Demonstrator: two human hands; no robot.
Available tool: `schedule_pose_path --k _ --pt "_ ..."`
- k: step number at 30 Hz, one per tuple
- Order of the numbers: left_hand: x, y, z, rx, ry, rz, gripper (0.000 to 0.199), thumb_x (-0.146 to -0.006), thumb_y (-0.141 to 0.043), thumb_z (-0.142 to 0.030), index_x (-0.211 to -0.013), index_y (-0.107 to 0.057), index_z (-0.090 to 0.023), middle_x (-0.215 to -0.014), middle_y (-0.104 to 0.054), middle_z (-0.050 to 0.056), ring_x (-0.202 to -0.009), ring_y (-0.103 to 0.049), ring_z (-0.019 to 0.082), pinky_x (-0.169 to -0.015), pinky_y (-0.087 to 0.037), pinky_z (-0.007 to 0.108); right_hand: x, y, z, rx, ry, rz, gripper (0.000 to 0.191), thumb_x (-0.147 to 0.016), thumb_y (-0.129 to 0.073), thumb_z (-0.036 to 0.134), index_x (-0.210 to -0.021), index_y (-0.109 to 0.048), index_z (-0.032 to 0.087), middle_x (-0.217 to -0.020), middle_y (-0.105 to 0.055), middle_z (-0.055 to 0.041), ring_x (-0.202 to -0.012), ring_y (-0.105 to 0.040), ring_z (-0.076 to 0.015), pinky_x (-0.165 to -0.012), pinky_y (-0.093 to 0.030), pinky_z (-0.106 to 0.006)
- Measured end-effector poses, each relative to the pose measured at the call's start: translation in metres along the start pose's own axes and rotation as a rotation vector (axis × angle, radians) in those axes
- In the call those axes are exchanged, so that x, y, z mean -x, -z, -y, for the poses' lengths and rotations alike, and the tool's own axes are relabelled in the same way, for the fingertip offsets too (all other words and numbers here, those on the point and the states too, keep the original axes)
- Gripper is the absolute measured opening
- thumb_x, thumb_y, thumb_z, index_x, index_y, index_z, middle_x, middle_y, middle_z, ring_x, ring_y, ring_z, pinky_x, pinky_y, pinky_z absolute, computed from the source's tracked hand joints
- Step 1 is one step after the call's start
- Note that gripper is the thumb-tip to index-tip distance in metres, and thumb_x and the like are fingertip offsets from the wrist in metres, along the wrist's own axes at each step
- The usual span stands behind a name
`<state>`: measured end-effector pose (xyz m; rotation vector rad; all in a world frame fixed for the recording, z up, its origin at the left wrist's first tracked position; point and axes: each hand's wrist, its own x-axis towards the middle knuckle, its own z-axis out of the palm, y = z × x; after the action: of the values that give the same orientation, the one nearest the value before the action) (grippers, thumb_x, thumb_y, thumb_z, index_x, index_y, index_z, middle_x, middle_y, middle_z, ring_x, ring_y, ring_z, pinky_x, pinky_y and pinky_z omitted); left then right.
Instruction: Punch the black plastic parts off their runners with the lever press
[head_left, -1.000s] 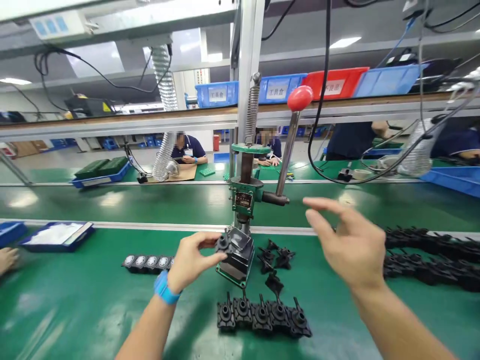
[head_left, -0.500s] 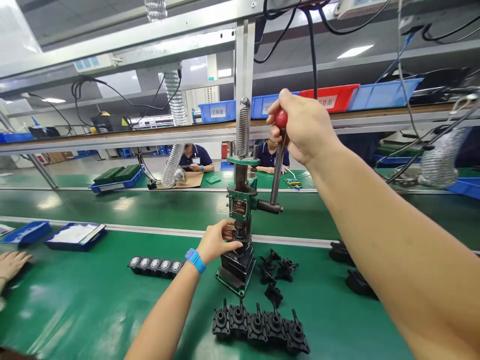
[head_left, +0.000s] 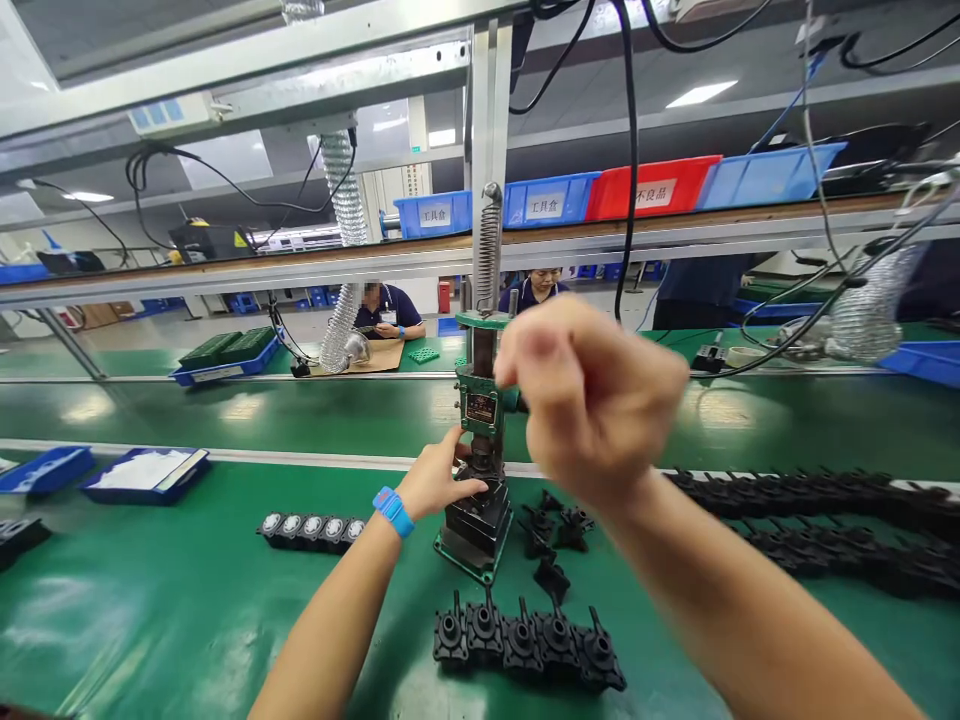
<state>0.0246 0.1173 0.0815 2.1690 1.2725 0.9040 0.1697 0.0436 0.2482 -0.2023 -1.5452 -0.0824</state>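
Observation:
A green hand-lever press (head_left: 480, 400) stands on the bench, with a coil spring (head_left: 489, 240) on its column. My right hand (head_left: 600, 400), blurred and closed in a fist, is in front of it on the press lever; the fist hides the red knob and the rod. My left hand (head_left: 439, 480) curls at the press's black fixture (head_left: 480, 515), thumb in front and fingers behind, just under the ram. What lies between those fingers is hidden. Several black star-shaped plastic parts (head_left: 553, 575) lie right of the base. A row of black housings with upright stems (head_left: 521, 640) sits nearer me.
Left of the press is a strip of black parts with white centres (head_left: 311, 530). Rows of black housings (head_left: 817, 545) line the right. A blue tray of papers (head_left: 146, 472) lies at far left. Labelled bins (head_left: 551, 200) stand on the overhead shelf. Two people sit opposite.
My right hand has come down and towards me, drawing the lever with it. My left hand has stayed at the fixture. The neighbouring hand at far left has left the view.

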Motion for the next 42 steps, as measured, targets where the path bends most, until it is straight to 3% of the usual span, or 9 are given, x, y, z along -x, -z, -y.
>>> schedule_pose_path --k 4,8,13,17,20,24,29,35,42 --pt "0.026 0.02 0.006 -0.018 0.012 -0.014 0.082 -0.074 -0.078 -0.029 -0.144 -0.035 -0.026 -0.115 -0.071 0.006 -0.097 -0.068 0.023 -0.088 -0.054 0.038 -0.058 0.007 -0.065 -0.078 -0.309 -0.094 0.037 -0.096 -0.054 0.026 -0.061 -0.045 0.019 -0.054 -0.049 0.0039 -0.041 -0.035 -0.0035 -0.042 -0.028 -0.022" --pt "0.099 0.04 0.034 -0.01 0.057 -0.018 0.091 -0.078 -0.074 -0.03 -0.151 -0.019 -0.031 -0.121 -0.068 0.005 -0.108 -0.065 0.023 -0.097 -0.05 0.039 -0.085 0.011 -0.108 -0.092 -0.698 -0.209 0.039 -0.102 -0.04 0.022 -0.063 -0.041 0.019 -0.045 -0.043 0.0076 -0.031 -0.023 -0.0021 -0.037 -0.014 -0.023" --pt "0.183 0.033 0.074 -0.044 0.303 0.06 0.086 -0.08 -0.069 -0.027 -0.15 -0.018 -0.03 -0.121 -0.067 0.006 -0.103 -0.066 0.024 -0.083 -0.056 0.038 -0.078 0.01 -0.108 -0.094 -0.615 -0.218 0.036 -0.101 -0.041 0.019 -0.065 -0.042 0.02 -0.048 -0.044 0.0064 -0.031 -0.024 -0.0036 -0.035 -0.012 -0.025" --pt "0.203 0.018 0.079 -0.133 0.288 -0.023 0.084 -0.076 -0.075 -0.027 -0.146 -0.026 -0.029 -0.128 -0.063 0.008 -0.118 -0.06 0.027 -0.102 -0.047 0.048 -0.074 0.011 -0.105 -0.105 -0.571 -0.212 0.033 -0.098 -0.043 0.017 -0.066 -0.043 0.022 -0.051 -0.046 0.0058 -0.033 -0.026 -0.0036 -0.036 -0.013 -0.025" --pt "0.201 0.003 0.062 -0.223 0.156 -0.083 0.068 -0.073 -0.081 -0.032 -0.13 -0.044 -0.025 -0.135 -0.058 0.011 -0.126 -0.053 0.03 -0.106 -0.042 0.05 -0.073 0.013 -0.106 -0.104 -0.565 -0.188 0.032 -0.098 -0.044 0.019 -0.066 -0.042 0.023 -0.052 -0.046 0.0058 -0.036 -0.029 -0.0035 -0.038 -0.015 -0.024" --pt "0.185 -0.024 0.033 -0.277 0.064 0.087 0.048 -0.069 -0.086 -0.034 -0.1 -0.052 -0.023 -0.127 -0.062 0.01 -0.112 -0.059 0.029 -0.095 -0.049 0.046 -0.071 0.016 -0.109 -0.127 -0.542 -0.161 0.028 -0.096 -0.046 0.024 -0.069 -0.042 0.023 -0.058 -0.048 0.005 -0.041 -0.033 -0.0031 -0.04 -0.016 -0.023" --pt "0.168 -0.043 0.022 -0.385 0.097 0.23 0.046 -0.066 -0.087 -0.022 -0.093 -0.049 -0.021 -0.105 -0.067 0.007 -0.097 -0.061 0.028 -0.083 -0.049 0.041 -0.07 0.018 -0.113 -0.131 -0.517 -0.139 0.024 -0.093 -0.045 0.024 -0.07 -0.043 0.024 -0.059 -0.049 0.0054 -0.042 -0.034 -0.0035 -0.04 -0.017 -0.024" --pt "0.146 -0.004 0.012 -0.219 0.135 0.041 0.043 -0.07 -0.081 -0.023 -0.089 -0.043 -0.023 -0.107 -0.068 0.005 -0.096 -0.061 0.026 -0.082 -0.046 0.037 -0.073 0.014 -0.112 -0.118 -0.527 -0.2 0.031 -0.097 -0.044 0.017 -0.067 -0.042 0.023 -0.056 -0.047 0.0036 -0.037 -0.03 -0.0037 -0.038 -0.014 -0.025" --pt "0.036 0.025 -0.005 -0.077 0.083 -0.046 0.057 -0.06 -0.088 -0.028 -0.088 -0.038 -0.025 -0.095 -0.068 0.001 -0.09 -0.067 0.023 -0.078 -0.049 0.033 -0.072 0.012 -0.11 -0.101 -0.594 -0.198 0.032 -0.098 -0.045 0.018 -0.067 -0.041 0.022 -0.054 -0.046 0.0056 -0.034 -0.025 -0.0031 -0.037 -0.014 -0.025"
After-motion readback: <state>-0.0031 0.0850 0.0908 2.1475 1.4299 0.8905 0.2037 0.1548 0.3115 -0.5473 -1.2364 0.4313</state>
